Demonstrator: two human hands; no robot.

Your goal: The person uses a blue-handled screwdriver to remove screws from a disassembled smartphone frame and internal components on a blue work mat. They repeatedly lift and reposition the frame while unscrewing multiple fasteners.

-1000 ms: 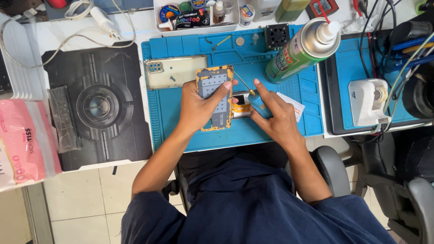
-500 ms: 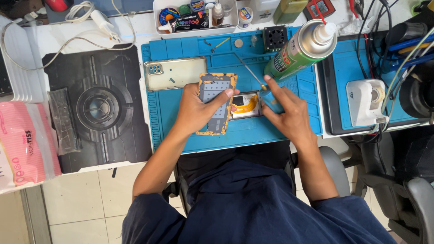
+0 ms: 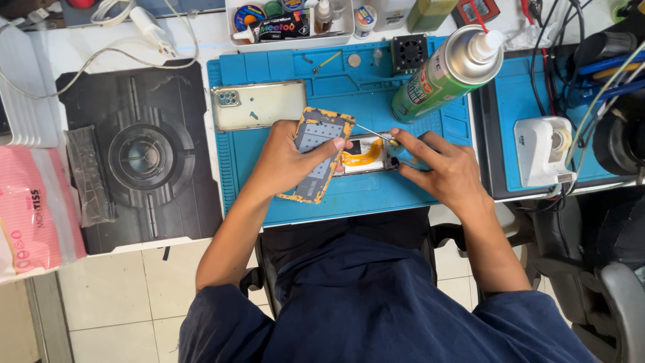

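On blue mat, left hand closed around opened phone, right hand pinching tweezers.

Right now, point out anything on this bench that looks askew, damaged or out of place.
The green spray can leans steeply instead of standing upright, its white nozzle toward the mat's far right corner. The phone under both hands lies opened, orange ribbon exposed, its patterned panel folded aside under the left hand. Nothing looks spilled.
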